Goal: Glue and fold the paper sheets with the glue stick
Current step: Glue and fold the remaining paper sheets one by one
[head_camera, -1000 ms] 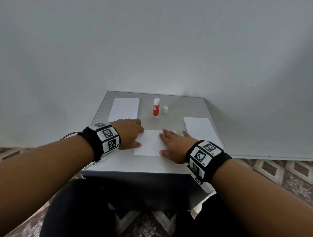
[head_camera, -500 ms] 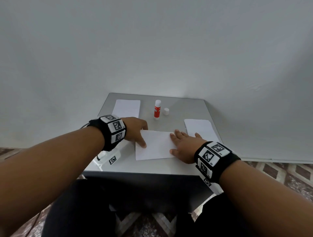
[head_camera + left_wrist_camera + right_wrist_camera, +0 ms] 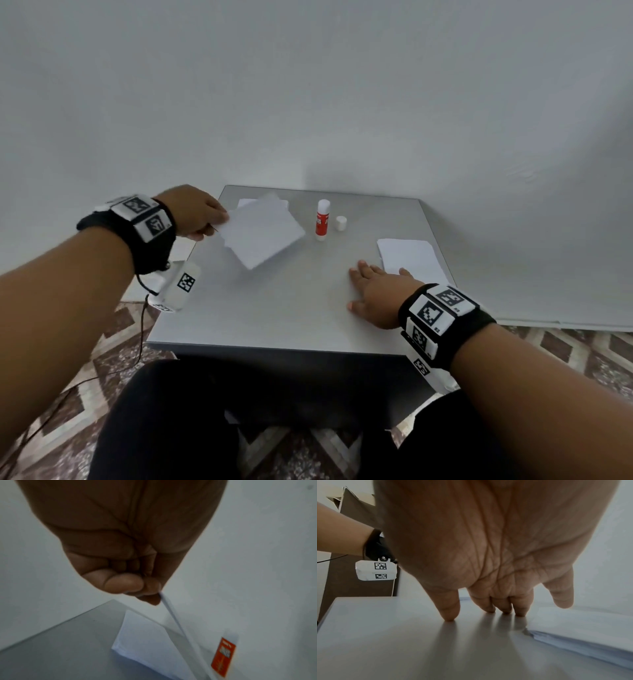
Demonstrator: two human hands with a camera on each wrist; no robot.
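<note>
1. The left hand (image 3: 193, 214) is raised over the far left part of the grey table (image 3: 274, 308), forearm reaching forward from the lower left, knuckles up. Its thumb and curled fingers (image 3: 123, 583) pinch one corner of a folded paper sheet (image 3: 263, 236) — the left wrist view shows the thin edge of it running away from the fingertips.
2. The held sheet hangs tilted above the table's left side, partly covering a stack of paper (image 3: 281, 204) that lies flat at the far left corner.
3. The glue stick (image 3: 322, 219) stands upright near the far edge at the middle, red label on a white body, uncapped. Its white cap (image 3: 341, 223) stands just beside it to the right, apart from it.
4. The right hand (image 3: 380, 296) lies palm down on the bare table to the right of centre, fingers straight and slightly spread — in the right wrist view the fingertips (image 3: 450, 616) touch the surface and hold nothing.
5. A second stack of sheets (image 3: 411, 258) lies flat by the table's right edge, just beyond the right hand's outer fingers.
</note>
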